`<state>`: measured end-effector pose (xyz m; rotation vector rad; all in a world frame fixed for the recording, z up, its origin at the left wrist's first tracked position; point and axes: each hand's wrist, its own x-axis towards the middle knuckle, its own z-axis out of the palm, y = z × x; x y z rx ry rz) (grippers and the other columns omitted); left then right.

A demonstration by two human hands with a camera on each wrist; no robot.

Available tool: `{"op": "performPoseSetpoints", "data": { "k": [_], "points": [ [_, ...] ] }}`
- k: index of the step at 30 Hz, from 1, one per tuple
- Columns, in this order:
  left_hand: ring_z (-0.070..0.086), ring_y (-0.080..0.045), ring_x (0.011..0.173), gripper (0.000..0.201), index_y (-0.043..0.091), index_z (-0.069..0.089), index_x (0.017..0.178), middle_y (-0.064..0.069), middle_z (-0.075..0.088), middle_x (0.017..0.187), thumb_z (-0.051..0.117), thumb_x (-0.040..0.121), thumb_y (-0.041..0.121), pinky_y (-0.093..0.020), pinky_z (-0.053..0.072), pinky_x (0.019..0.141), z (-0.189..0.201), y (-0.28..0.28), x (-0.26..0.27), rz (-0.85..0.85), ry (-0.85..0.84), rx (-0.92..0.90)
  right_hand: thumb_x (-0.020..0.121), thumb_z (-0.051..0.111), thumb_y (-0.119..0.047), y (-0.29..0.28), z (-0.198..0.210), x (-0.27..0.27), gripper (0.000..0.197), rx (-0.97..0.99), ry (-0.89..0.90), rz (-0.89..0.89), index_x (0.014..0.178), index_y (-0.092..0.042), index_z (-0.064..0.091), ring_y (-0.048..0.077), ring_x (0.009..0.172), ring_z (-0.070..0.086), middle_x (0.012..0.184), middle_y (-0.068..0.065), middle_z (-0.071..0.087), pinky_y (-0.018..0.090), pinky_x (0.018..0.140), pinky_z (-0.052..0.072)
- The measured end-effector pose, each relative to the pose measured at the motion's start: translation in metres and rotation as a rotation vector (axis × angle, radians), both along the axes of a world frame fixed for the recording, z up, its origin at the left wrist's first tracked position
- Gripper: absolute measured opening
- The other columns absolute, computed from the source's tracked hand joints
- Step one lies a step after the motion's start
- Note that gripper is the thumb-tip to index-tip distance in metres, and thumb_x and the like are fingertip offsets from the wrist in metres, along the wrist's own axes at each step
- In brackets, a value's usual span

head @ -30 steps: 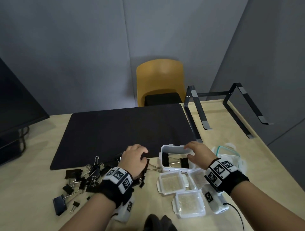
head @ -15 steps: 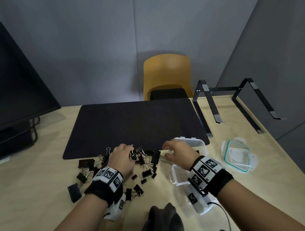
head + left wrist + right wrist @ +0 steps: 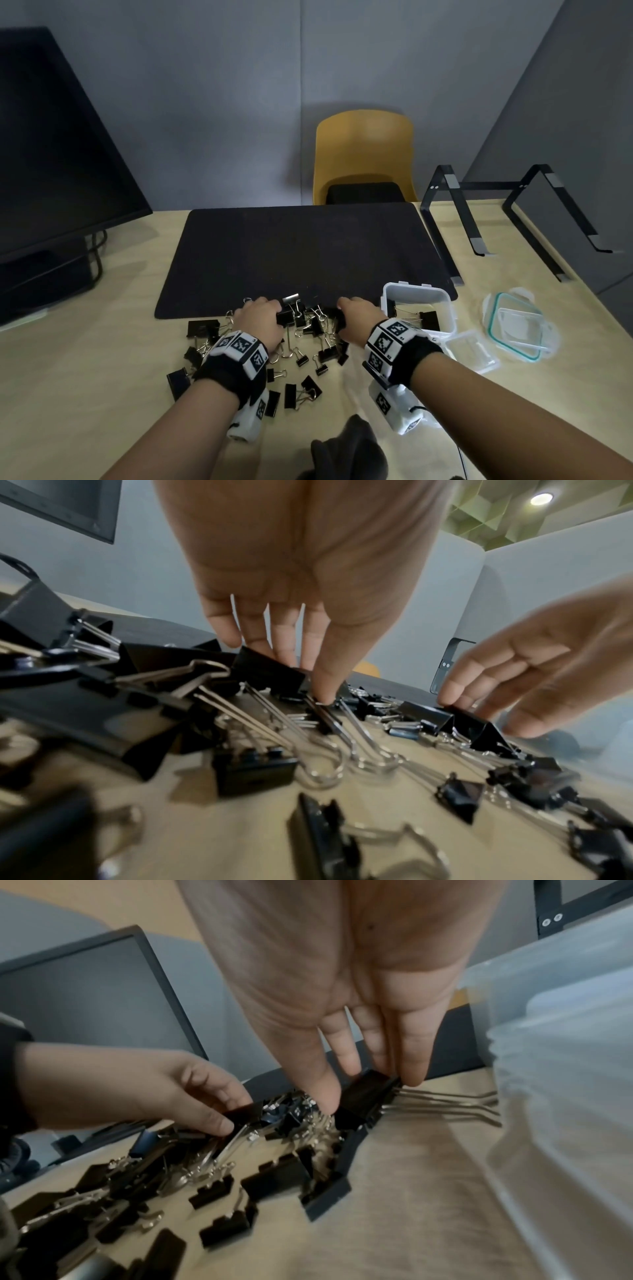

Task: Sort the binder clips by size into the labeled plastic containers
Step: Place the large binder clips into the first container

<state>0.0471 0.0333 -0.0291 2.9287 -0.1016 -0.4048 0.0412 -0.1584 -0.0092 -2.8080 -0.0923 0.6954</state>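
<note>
Several black binder clips [image 3: 301, 356] of mixed sizes lie in a heap on the wooden table, at the near edge of the black mat [image 3: 301, 253]. My left hand [image 3: 304, 677] pinches a large black clip [image 3: 267, 669] between thumb and fingers at the heap's left. My right hand [image 3: 368, 1093] pinches another large clip [image 3: 359, 1107] at the heap's right, its wire handles pointing toward the container. The open clear container [image 3: 418, 294] stands just right of my right hand [image 3: 359, 318] with large clips [image 3: 428, 317] inside.
A small clear container [image 3: 471, 349] and a teal-rimmed lid [image 3: 517, 325] lie right of the open one. A monitor [image 3: 51, 154] stands at the left and a black laptop stand [image 3: 513, 212] at the back right. A yellow chair [image 3: 363, 150] is behind the table.
My right hand left the open container and came left to the heap. Both hands now pinch large clips. The head view has swung left.
</note>
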Motion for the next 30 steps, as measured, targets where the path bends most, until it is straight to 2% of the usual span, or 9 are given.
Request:
{"op": "performPoseSetpoints", "data": {
  "k": [5,9,11,16,19,22,24,27,30],
  "points": [
    [0.051,-0.02,0.114,0.03,0.023,0.053,0.12,0.002,0.058,0.118,0.054,0.091,0.029,-0.036,0.035,0.099,0.001,0.002,0.004,-0.028,-0.017,0.012,0.086,0.058,-0.018,0.004,-0.002,0.0,0.045,-0.062,-0.023,0.009,0.127,-0.013,0.043,0.032,0.117,0.049,0.124,0.011,0.047,0.044,0.095,0.044],
    [0.058,-0.018,0.101,0.024,0.02,0.048,0.115,0.003,0.062,0.105,0.052,0.092,0.027,-0.035,0.035,0.097,0.003,0.002,0.005,-0.025,0.003,-0.018,0.083,0.059,-0.021,0.003,0.0,-0.002,0.044,0.014,-0.074,-0.026,0.122,-0.01,0.043,0.031,0.115,0.049,0.122,0.012,0.046,0.043,0.095,0.046],
    [0.057,-0.018,0.102,0.024,0.021,0.047,0.113,0.003,0.061,0.108,0.053,0.091,0.027,-0.036,0.035,0.097,0.003,0.003,0.005,-0.007,0.021,-0.06,0.081,0.062,-0.023,0.003,0.003,-0.001,0.048,0.073,-0.107,-0.043,0.122,-0.01,0.043,0.029,0.114,0.048,0.121,0.01,0.046,0.039,0.096,0.046],
    [0.051,-0.021,0.113,0.037,0.021,0.047,0.127,-0.002,0.051,0.124,0.053,0.092,0.029,-0.037,0.039,0.099,0.01,0.003,0.006,0.021,0.085,-0.144,0.079,0.064,-0.034,-0.002,0.017,0.0,0.056,0.231,-0.174,-0.109,0.13,-0.02,0.044,0.023,0.109,0.051,0.119,0.004,0.041,0.033,0.094,0.047],
    [0.053,-0.017,0.098,0.031,0.018,0.053,0.122,-0.004,0.047,0.119,0.052,0.093,0.027,-0.029,0.045,0.086,0.017,0.005,0.008,0.04,0.11,-0.244,0.082,0.062,-0.036,-0.008,0.026,0.001,0.044,0.284,-0.198,-0.15,0.124,-0.024,0.055,0.019,0.098,0.053,0.111,0.001,0.039,0.026,0.088,0.047],
    [0.054,-0.016,0.093,0.026,0.018,0.058,0.116,-0.003,0.048,0.115,0.053,0.092,0.026,-0.028,0.046,0.082,0.023,0.006,0.008,0.064,0.087,-0.297,0.084,0.063,-0.04,-0.017,0.032,0.001,0.04,0.307,-0.226,-0.156,0.121,-0.025,0.058,0.013,0.09,0.047,0.104,-0.002,0.039,0.021,0.082,0.041],
    [0.055,-0.016,0.092,0.024,0.018,0.06,0.113,-0.002,0.049,0.112,0.054,0.091,0.025,-0.029,0.046,0.081,0.027,0.004,0.007,0.087,0.067,-0.333,0.084,0.065,-0.042,-0.024,0.036,0.001,0.039,0.334,-0.231,-0.165,0.118,-0.025,0.06,0.012,0.09,0.045,0.102,-0.001,0.042,0.02,0.08,0.037],
    [0.056,-0.015,0.09,0.016,0.02,0.063,0.103,-0.001,0.053,0.107,0.056,0.089,0.023,-0.027,0.043,0.076,0.036,0.0,0.005,0.101,0.03,-0.392,0.082,0.066,-0.046,-0.038,0.043,0.001,0.04,0.378,-0.258,-0.206,0.117,-0.026,0.062,0.013,0.094,0.048,0.104,0.002,0.049,0.023,0.083,0.04],
    [0.058,-0.014,0.084,0.011,0.022,0.063,0.095,0.002,0.06,0.096,0.055,0.089,0.018,-0.026,0.043,0.071,0.045,-0.009,0.003,0.109,-0.029,-0.482,0.084,0.063,-0.046,-0.059,0.051,0.002,0.035,0.396,-0.273,-0.23,0.112,-0.027,0.063,0.015,0.093,0.053,0.103,0.003,0.055,0.024,0.078,0.042]
  ]
}}
